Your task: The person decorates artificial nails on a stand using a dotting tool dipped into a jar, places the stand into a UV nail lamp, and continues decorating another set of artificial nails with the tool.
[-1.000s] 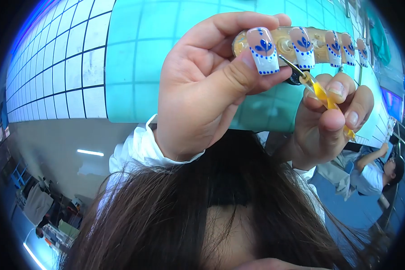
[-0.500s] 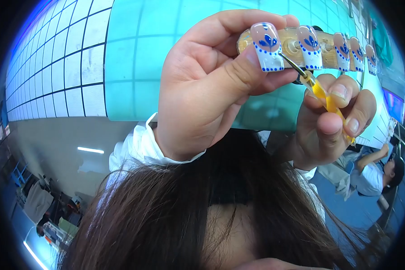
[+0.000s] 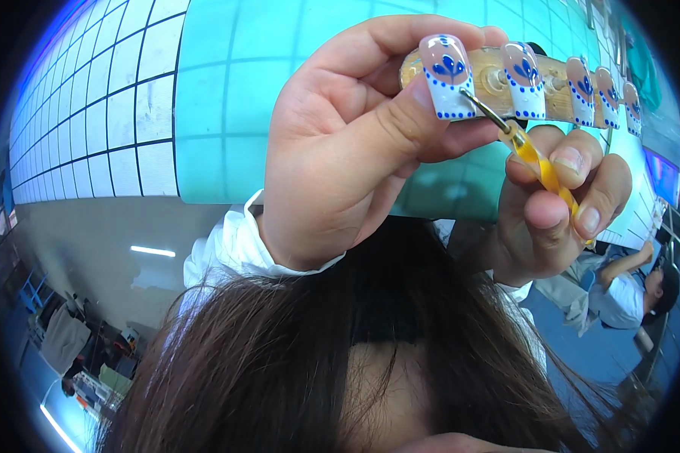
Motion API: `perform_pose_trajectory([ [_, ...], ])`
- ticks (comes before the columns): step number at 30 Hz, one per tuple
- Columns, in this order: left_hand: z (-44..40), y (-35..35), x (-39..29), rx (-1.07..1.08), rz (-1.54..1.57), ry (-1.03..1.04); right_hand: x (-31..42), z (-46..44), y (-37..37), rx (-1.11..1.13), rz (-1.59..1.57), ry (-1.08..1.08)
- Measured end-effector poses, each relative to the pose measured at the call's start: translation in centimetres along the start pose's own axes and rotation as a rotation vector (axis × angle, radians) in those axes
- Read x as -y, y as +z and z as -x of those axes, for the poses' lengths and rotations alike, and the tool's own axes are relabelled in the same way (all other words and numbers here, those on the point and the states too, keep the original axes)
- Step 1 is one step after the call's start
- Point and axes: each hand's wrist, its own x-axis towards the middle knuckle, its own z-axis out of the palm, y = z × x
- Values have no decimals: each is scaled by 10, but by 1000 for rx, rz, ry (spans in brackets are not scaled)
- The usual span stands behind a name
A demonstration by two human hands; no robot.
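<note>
Left hand [image 3: 340,151] is curled, thumb and fingers pinching the left end of a wood-coloured bar [image 3: 495,89], thumb against the leftmost nail tip [image 3: 447,75]. Five tips along the bar, blue leaves and dots over white ends. Right hand [image 3: 563,192], just right and nearer, fingers closed pen-style on a yellow-handled tool [image 3: 535,160]. Its metal point is at the leftmost tip's white end; can't confirm contact. All held over a green mat [image 3: 230,98].
</note>
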Motion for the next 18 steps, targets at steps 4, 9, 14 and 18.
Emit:
perform_pose_trajectory([
  [4,1,0,-1,-16,0,9,0,1,2,-16,-9,2],
  [9,1,1,-1,-34,-1,21,0,0,3,-29,-25,1],
  [14,1,2,-1,-51,-3,34,0,-3,3,-11,-78,-14],
  [18,-2,1,-2,-64,-4,43,1,-2,7,-54,-119,-33],
])
